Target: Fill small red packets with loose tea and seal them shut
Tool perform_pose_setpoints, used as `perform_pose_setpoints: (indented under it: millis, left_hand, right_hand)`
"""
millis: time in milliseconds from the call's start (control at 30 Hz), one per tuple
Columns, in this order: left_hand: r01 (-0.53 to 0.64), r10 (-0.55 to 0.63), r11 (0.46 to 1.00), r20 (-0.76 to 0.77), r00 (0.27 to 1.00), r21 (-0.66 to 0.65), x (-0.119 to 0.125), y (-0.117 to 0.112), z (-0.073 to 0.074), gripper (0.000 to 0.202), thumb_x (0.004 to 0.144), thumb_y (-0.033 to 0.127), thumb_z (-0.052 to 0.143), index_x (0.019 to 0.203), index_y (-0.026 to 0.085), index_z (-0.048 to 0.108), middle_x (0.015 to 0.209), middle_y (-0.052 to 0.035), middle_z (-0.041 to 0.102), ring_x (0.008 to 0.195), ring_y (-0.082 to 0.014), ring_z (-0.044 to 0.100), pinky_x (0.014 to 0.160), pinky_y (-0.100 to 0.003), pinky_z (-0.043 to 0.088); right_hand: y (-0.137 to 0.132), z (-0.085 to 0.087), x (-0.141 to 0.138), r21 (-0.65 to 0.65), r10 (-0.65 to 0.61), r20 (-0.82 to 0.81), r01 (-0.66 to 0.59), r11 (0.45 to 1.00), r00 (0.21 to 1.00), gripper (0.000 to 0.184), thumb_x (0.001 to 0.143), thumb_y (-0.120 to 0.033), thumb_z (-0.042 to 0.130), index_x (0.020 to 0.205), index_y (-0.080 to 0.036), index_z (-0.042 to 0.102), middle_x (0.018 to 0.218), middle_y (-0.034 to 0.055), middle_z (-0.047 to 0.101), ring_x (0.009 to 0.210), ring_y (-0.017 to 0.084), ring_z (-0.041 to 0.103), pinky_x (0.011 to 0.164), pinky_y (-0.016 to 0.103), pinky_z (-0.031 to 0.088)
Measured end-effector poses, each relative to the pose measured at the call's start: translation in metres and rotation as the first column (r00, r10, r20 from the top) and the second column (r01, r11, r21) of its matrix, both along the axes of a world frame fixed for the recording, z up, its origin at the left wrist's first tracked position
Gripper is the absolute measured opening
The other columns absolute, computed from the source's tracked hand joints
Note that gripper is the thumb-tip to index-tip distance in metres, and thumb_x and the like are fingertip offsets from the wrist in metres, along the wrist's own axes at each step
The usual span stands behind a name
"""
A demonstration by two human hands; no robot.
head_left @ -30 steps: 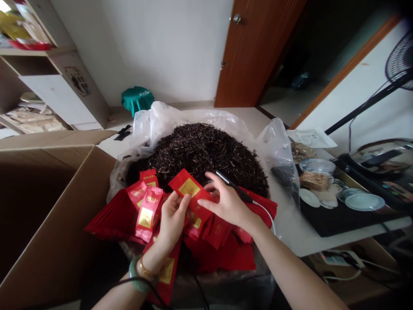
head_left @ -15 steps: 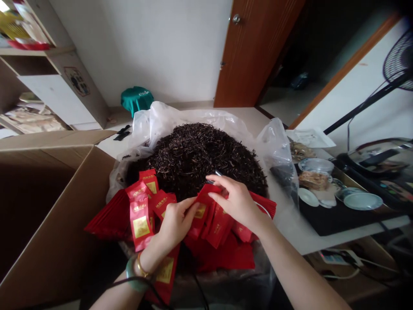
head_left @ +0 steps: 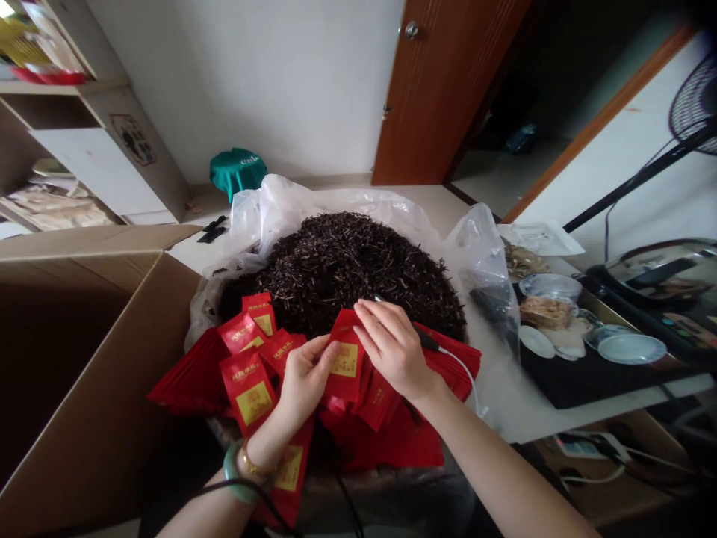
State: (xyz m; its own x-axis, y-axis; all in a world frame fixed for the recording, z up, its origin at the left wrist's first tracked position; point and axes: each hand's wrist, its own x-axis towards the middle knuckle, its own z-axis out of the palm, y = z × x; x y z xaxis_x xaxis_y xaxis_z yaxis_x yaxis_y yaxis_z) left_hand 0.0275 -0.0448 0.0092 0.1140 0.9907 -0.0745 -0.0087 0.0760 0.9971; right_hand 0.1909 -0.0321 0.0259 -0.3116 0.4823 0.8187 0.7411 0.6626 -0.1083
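Observation:
A big heap of dark loose tea leaves lies in a clear plastic bag. Red foil packets with gold labels are spread along its near edge. My left hand pinches one upright red packet by its left side. My right hand is closed on the same packet's top right edge, fingers curled over it. A thin black tool with a white cord lies just behind my right hand.
An open cardboard box stands at the left. A dark tray with cups, dishes and a lidded jar sits at the right, with a fan stand behind. A wooden door and a green stool are farther back.
The packet was held up tilted a second ago, dipped low among the pile, and now stands upright between both hands. The loose packets at the left shifted slightly.

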Motion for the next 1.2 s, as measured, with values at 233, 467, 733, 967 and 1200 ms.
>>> perform_pose_setpoints:
  millis: [233,467,733,967,1200]
  left_hand:
    - [-0.02,0.02,1.0,0.027,0.999,-0.022,0.002,-0.003,0.002,0.039,0.074,0.046,0.066,0.09,0.011,0.074,0.076,-0.0057,0.075,0.071,-0.0204,0.068,0.062,-0.024,0.053]
    - [-0.004,0.004,1.0,-0.017,1.0,0.007,0.004,-0.004,0.0,0.039,0.077,0.044,0.062,0.092,0.01,0.073,0.075,-0.0058,0.075,0.066,-0.0195,0.067,0.057,-0.023,0.052]
    - [0.015,0.08,0.968,-0.363,0.929,0.252,0.0,-0.005,-0.006,0.031,0.083,0.034,0.054,0.094,0.014,0.074,0.068,-0.0035,0.074,0.055,-0.0162,0.065,0.051,-0.021,0.047]
    - [0.098,0.058,0.942,-0.443,0.895,0.321,-0.002,-0.003,-0.009,0.028,0.086,0.029,0.052,0.099,0.017,0.074,0.083,-0.0047,0.077,0.065,-0.0182,0.07,0.059,-0.022,0.052]
    - [0.081,0.07,0.952,-0.467,0.881,0.296,-0.011,0.008,-0.008,0.029,0.085,0.034,0.054,0.092,0.015,0.075,0.072,-0.0037,0.075,0.06,-0.0178,0.066,0.054,-0.022,0.048]
  right_hand:
    - [0.002,-0.006,0.0,0.028,0.038,-0.057,-0.037,0.999,0.998,0.058,0.085,-0.004,0.058,0.14,-0.016,0.044,0.111,0.0159,0.065,0.104,0.024,0.062,0.088,0.04,0.057]
    - [0.001,-0.008,-0.003,-0.066,-0.006,-0.134,-0.003,0.998,0.991,0.026,0.088,-0.01,0.057,0.11,-0.019,0.064,0.087,0.0081,0.064,0.08,0.019,0.062,0.069,0.033,0.056]
    - [0.006,-0.006,0.001,-0.57,-0.202,-0.384,-0.06,0.819,0.901,0.009,0.075,-0.018,0.07,0.08,-0.019,0.062,0.074,0.0017,0.067,0.067,0.016,0.063,0.064,0.029,0.054]
    - [0.01,0.001,0.017,-0.628,-0.152,-0.236,-0.031,0.778,0.96,0.007,0.074,-0.014,0.07,0.071,-0.019,0.066,0.07,0.0018,0.068,0.067,0.017,0.063,0.065,0.029,0.052]
    - [0.0,0.023,0.02,-0.535,0.192,-0.137,-0.236,0.811,0.972,0.013,0.083,-0.014,0.06,0.071,-0.019,0.059,0.072,0.0017,0.065,0.071,0.015,0.06,0.068,0.028,0.05]
